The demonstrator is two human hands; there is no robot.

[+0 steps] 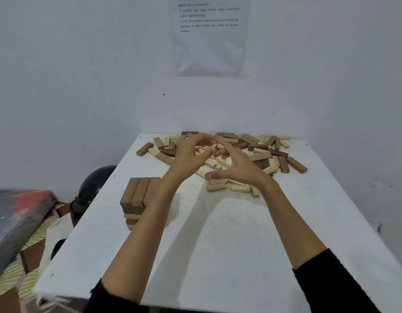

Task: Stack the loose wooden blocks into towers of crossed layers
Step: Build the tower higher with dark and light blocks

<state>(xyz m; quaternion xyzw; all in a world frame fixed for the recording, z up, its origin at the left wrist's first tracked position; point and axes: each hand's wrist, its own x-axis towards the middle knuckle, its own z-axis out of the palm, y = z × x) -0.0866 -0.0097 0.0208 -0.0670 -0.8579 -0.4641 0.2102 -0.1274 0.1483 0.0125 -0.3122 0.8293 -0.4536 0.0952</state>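
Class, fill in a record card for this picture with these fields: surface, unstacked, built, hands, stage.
surface: white table
unstacked: loose blocks, light and brown, scattered along the far edge
built: one tower near the left edge, three brown blocks side by side on top, crossed layers below
hands: left hand and right hand raised close together over the loose blocks, fingers loosely curved, no block seen in either
stage: one tower begun, most blocks not yet stacked

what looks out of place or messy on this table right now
Nothing looks damaged or spilled. The loose blocks lie jumbled at the far end of the table, some overlapping, as expected for unstacked pieces. The tower at the left looks square, though a forearm hides its right side.
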